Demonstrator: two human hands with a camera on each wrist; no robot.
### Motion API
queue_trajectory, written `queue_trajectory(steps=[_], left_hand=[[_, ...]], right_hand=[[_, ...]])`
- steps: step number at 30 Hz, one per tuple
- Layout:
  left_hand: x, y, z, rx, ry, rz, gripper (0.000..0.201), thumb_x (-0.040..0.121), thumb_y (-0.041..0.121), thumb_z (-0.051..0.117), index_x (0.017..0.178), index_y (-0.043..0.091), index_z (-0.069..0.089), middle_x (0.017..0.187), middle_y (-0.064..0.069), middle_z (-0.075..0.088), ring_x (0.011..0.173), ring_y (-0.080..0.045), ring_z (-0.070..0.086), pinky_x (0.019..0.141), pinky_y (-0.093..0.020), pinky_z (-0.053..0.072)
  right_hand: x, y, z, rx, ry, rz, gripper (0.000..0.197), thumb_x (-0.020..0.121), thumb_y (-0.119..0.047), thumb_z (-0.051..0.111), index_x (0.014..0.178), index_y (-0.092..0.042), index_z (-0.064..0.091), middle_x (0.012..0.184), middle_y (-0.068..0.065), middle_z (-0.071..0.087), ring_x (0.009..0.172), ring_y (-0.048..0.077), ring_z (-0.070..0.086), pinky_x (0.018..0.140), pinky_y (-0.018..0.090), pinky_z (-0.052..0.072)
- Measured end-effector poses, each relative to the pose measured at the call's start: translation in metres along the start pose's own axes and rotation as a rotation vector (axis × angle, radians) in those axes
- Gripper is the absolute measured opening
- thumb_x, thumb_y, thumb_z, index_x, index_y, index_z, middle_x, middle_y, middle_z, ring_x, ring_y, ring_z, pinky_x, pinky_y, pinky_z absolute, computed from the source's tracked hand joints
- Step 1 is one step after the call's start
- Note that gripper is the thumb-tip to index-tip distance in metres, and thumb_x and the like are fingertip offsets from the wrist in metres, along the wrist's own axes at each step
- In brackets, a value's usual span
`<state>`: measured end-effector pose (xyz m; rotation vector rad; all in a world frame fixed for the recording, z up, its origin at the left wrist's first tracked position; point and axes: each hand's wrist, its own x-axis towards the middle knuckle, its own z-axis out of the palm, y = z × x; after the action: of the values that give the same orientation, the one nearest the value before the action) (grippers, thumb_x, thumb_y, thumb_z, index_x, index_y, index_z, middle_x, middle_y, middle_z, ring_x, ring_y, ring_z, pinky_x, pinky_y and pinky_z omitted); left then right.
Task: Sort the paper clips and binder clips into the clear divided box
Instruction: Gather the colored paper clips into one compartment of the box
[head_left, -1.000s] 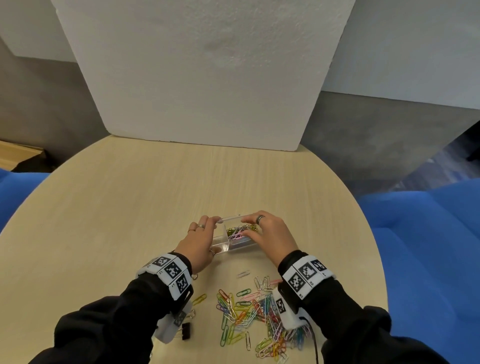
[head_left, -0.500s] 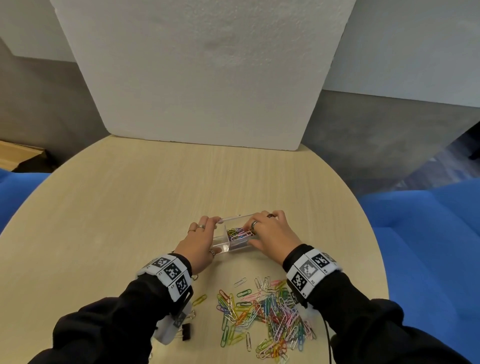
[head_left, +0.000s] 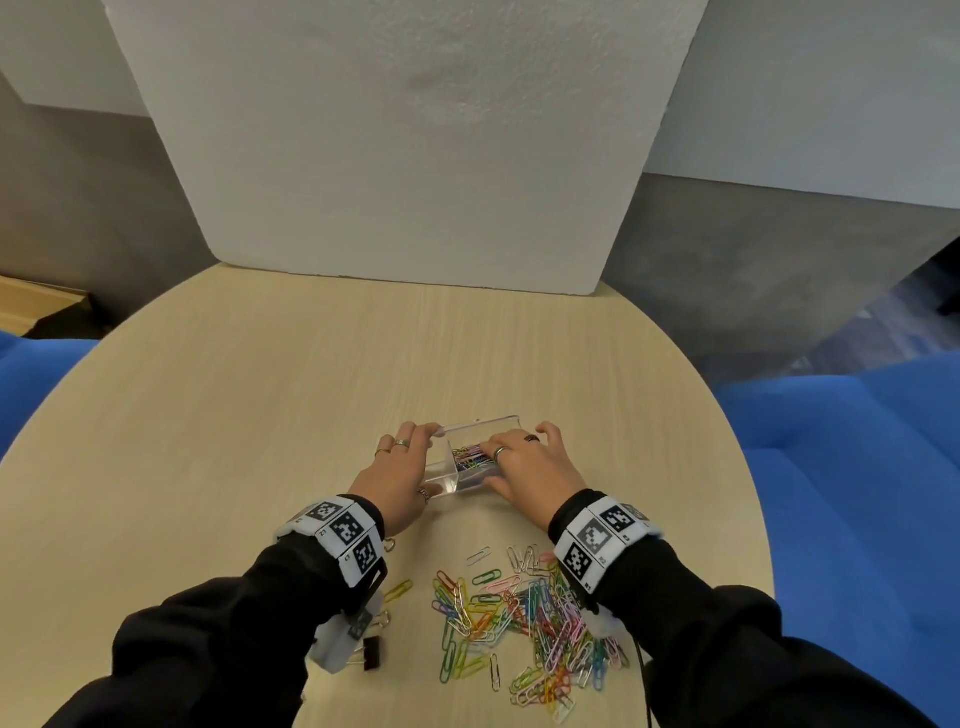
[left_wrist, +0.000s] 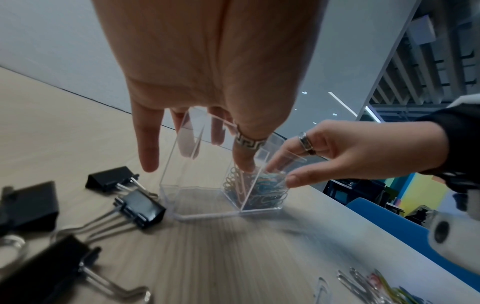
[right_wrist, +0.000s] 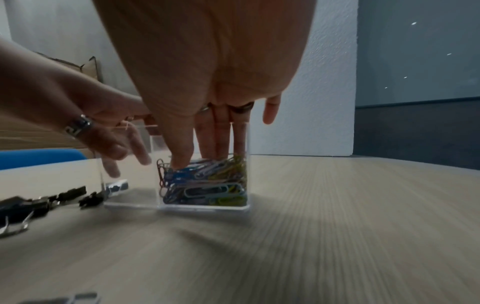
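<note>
The clear divided box (head_left: 480, 422) stands on the wooden table (head_left: 260, 415) between my hands. My left hand (head_left: 402, 467) holds its left end, fingers behind the far wall and thumb at the near side (left_wrist: 244, 158). The left compartment (left_wrist: 192, 185) looks empty. Coloured paper clips (right_wrist: 207, 185) fill the right compartment, and my right hand (head_left: 524, 467) reaches in with straight fingers (right_wrist: 221, 139) pressing on them. A loose pile of paper clips (head_left: 524, 618) lies near me. Black binder clips (left_wrist: 140, 207) lie under my left wrist.
A white foam board (head_left: 395, 156) stands upright at the table's far edge. Blue seats (head_left: 857, 493) flank the table on both sides. One binder clip (head_left: 370, 652) shows beside my left sleeve, near the table's front edge.
My right hand has shifted over the box's right end and its fingers now reach down into the right compartment. The left hand and the box have stayed in place.
</note>
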<state>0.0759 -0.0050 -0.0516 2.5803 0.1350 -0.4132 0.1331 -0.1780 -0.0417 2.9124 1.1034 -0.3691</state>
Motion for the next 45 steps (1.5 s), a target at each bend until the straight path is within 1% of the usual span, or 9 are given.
queue_trajectory(steps=[8,13,16,20,24,27,30,36,45], left_hand=[[0.002,0.000,-0.004,0.018,-0.004,0.004,0.064,0.088,0.019,0.058,0.140,0.021,0.020,0.136,-0.002,0.031,0.124,-0.022,0.033,0.093,-0.039,0.046],[0.003,-0.002,-0.003,0.019,-0.011,0.029,0.064,0.088,0.019,0.058,0.140,0.021,0.020,0.136,-0.002,0.031,0.123,-0.022,0.033,0.096,-0.040,0.043],[0.004,-0.003,-0.001,0.006,0.001,0.026,0.065,0.088,0.018,0.058,0.140,0.021,0.020,0.136,-0.002,0.032,0.124,-0.022,0.033,0.099,-0.039,0.041],[0.005,-0.004,-0.001,-0.016,0.006,0.023,0.066,0.087,0.017,0.059,0.140,0.021,0.020,0.137,-0.003,0.032,0.125,-0.023,0.033,0.100,-0.040,0.041],[0.001,0.002,-0.006,0.104,-0.019,-0.015,0.076,0.085,0.032,0.061,0.144,0.024,0.012,0.147,-0.002,0.022,0.134,-0.026,0.024,0.109,-0.050,0.029],[-0.013,0.013,-0.012,0.158,0.228,0.105,0.078,0.082,0.045,0.059,0.144,0.027,0.014,0.151,0.001,0.018,0.139,-0.027,0.017,0.109,-0.059,0.017],[-0.035,0.032,-0.008,0.102,0.501,0.366,0.046,0.085,0.037,0.050,0.127,0.023,0.039,0.126,-0.003,0.050,0.111,-0.024,0.050,0.093,-0.044,0.042],[-0.064,0.035,0.040,0.145,-0.375,-0.052,0.048,0.087,0.034,0.055,0.127,0.019,0.034,0.122,-0.004,0.049,0.100,-0.022,0.058,0.086,-0.034,0.052],[-0.050,0.064,0.088,-0.006,-0.321,0.001,0.034,0.094,0.017,0.044,0.127,0.012,0.038,0.131,-0.010,0.040,0.112,-0.027,0.052,0.097,-0.036,0.044]], right_hand=[[-0.029,-0.025,0.007,0.076,0.408,-0.113,0.035,0.090,-0.037,0.036,0.091,-0.025,0.068,0.091,-0.009,0.068,0.086,0.013,0.063,0.085,0.034,0.031],[-0.061,-0.070,0.051,0.012,-0.079,-0.367,0.051,0.088,-0.042,0.024,0.120,-0.023,0.059,0.129,-0.006,0.057,0.117,0.016,0.055,0.086,0.032,0.051],[-0.068,-0.072,0.063,-0.053,-0.317,-0.428,0.063,0.088,-0.044,0.015,0.139,-0.014,0.036,0.151,-0.001,0.028,0.138,0.027,0.028,0.106,0.052,0.028],[-0.086,-0.051,0.063,-0.036,-0.381,-0.271,0.053,0.085,-0.049,0.022,0.112,-0.033,0.065,0.123,-0.016,0.060,0.112,0.012,0.059,0.083,0.038,0.054],[-0.106,-0.019,0.050,0.098,-0.190,-0.273,0.064,0.090,-0.057,0.007,0.126,-0.029,0.052,0.138,-0.011,0.047,0.132,0.014,0.038,0.105,0.041,0.033],[-0.118,0.006,0.037,0.324,0.007,0.056,0.057,0.088,-0.058,0.020,0.129,-0.029,0.048,0.139,-0.011,0.043,0.126,0.007,0.039,0.106,0.027,0.029],[-0.127,0.035,0.039,0.421,0.001,0.374,0.036,0.096,-0.042,0.036,0.122,-0.023,0.052,0.128,-0.004,0.044,0.109,0.012,0.051,0.096,0.026,0.042],[-0.137,0.048,0.052,0.428,-0.250,0.594,0.033,0.097,-0.039,0.033,0.118,-0.016,0.041,0.119,0.006,0.038,0.099,0.025,0.057,0.091,0.033,0.045],[-0.120,0.010,0.065,0.616,-0.135,0.504,0.027,0.100,-0.013,0.029,0.120,-0.013,0.048,0.121,0.005,0.043,0.099,0.015,0.054,0.092,0.020,0.041]])
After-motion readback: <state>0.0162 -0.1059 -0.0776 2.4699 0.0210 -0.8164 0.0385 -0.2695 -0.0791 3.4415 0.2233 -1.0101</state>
